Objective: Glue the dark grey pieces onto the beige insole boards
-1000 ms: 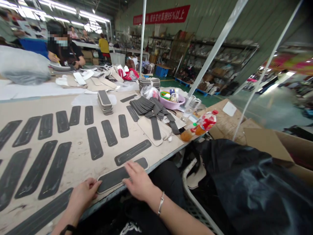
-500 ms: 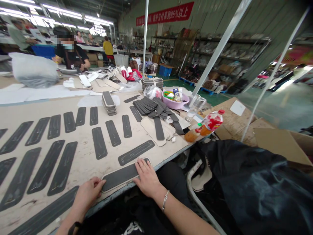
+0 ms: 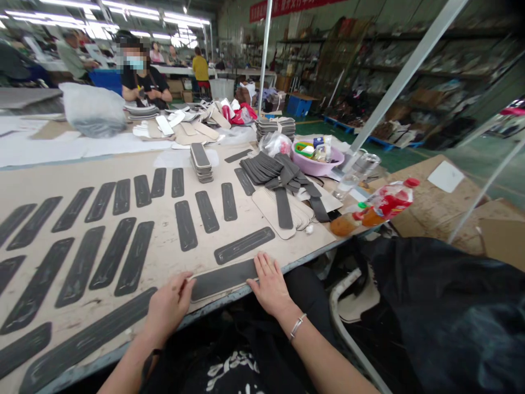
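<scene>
A long dark grey strip (image 3: 223,280) lies on a slightly larger pale board with rounded ends, close to the table's front edge. My right hand (image 3: 271,285) rests flat on its right end, fingers stretched out and the thumb at the near edge. At the left end, my left hand (image 3: 171,302) is curled, with thumb and fingertips pinching the strip's corner. Just beyond lies a loose grey strip (image 3: 245,244) with shiny streaks on it. A longer grey strip (image 3: 94,334) stretches along the edge to the left of my left hand.
Rows of streaked grey strips (image 3: 123,251) cover the table's left. Farther back stand a stack of finished-looking pieces (image 3: 200,163), a grey strip pile (image 3: 264,168), pale boards (image 3: 264,210) and a pink basin (image 3: 315,166). Bottles (image 3: 389,202) lie at right. A masked person (image 3: 143,82) works opposite.
The view has shifted, so the table sits farther right and higher in the picture. Both hands stay at the ends of the same strip; my right hand remains flat on it.
</scene>
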Motion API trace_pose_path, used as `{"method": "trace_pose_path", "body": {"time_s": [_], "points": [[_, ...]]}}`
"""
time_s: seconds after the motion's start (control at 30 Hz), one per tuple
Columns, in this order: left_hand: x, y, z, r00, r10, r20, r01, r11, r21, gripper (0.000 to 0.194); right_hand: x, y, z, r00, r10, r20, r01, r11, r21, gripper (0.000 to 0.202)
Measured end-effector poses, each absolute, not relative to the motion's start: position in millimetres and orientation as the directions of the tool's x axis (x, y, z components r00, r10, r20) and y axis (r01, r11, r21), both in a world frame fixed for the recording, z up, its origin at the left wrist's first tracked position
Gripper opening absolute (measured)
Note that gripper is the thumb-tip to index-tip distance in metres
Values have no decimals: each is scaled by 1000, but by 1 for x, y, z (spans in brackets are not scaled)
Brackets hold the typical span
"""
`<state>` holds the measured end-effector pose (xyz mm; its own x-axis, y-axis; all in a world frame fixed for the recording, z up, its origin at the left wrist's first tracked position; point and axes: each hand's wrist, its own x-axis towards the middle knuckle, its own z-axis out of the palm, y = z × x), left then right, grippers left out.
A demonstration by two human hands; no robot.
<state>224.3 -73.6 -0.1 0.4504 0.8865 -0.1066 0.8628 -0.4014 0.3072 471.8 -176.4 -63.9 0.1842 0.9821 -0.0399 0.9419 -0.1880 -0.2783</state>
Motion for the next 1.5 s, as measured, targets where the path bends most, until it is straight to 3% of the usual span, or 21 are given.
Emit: {"method": "trace_pose_path", "body": {"time_s": [0.13, 0.23, 0.47, 0.67, 0.8, 0.9, 1.1, 1.3, 1.5], "points": [[258, -89, -7, 876, 483, -19, 454, -808, 376, 55, 471, -177, -67, 185, 981, -54, 951, -193, -242, 65], [280, -92, -22, 946, 318, -62, 318, -881, 351, 66, 470, -178, -70, 181, 982, -55, 958, -189, -216, 65], [236, -84, -37, 899, 432, -78, 437, -868, 234, 65, 470, -179, -70, 172, 984, -52, 962, -179, -206, 64], [192, -82, -41, 879, 476, -13, 475, -875, 90, 67, 473, -178, -67, 195, 980, -30, 930, -194, -311, 63], [192, -79, -52, 889, 450, 86, 452, -892, -3, 68, 484, -174, -60, 342, 938, 64, 845, -277, -457, 62], [193, -74, -59, 890, 426, 163, 436, -899, -31, 70, 490, -167, -53, 464, 882, 77, 788, -372, -490, 64], [187, -70, -59, 860, 441, 257, 435, -897, 85, 73, 487, -152, -44, 534, 845, -23, 715, -466, -521, 72], [174, -81, -53, 559, 669, 490, 565, -740, 365, 36, 493, -152, -45, 515, 852, -90, 693, -476, -542, 72], [178, -85, -54, 578, 629, 520, 496, -777, 389, 18, 520, -161, -42, 545, 838, 12, 767, -493, -411, 58]]}}
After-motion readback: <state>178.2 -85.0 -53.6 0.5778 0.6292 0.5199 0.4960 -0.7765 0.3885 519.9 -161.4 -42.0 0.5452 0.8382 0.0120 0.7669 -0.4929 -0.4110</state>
